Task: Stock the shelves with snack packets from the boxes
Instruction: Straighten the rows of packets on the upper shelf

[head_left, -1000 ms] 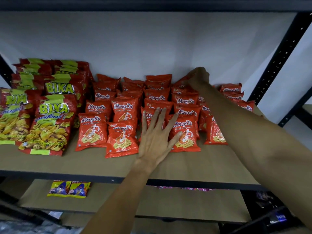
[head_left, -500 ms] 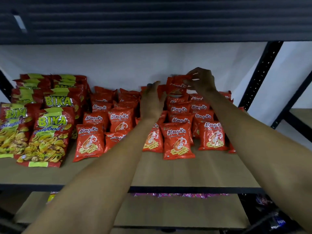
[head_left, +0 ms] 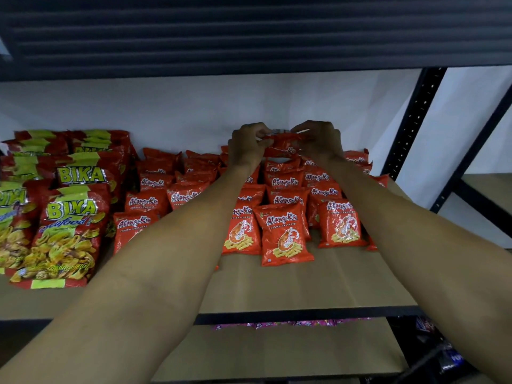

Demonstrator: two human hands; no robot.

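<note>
Near the frame's upper centre, the left hand (head_left: 246, 146) and right hand (head_left: 318, 142) each pinched an end of one prawn cracker packet (head_left: 282, 144), held above the back rows, probably to seat it upright.

Both forearms are bare from elbow to wrist, slim and smooth. The left hand (head_left: 246, 146) and right hand (head_left: 318, 142) are bare too.
</note>
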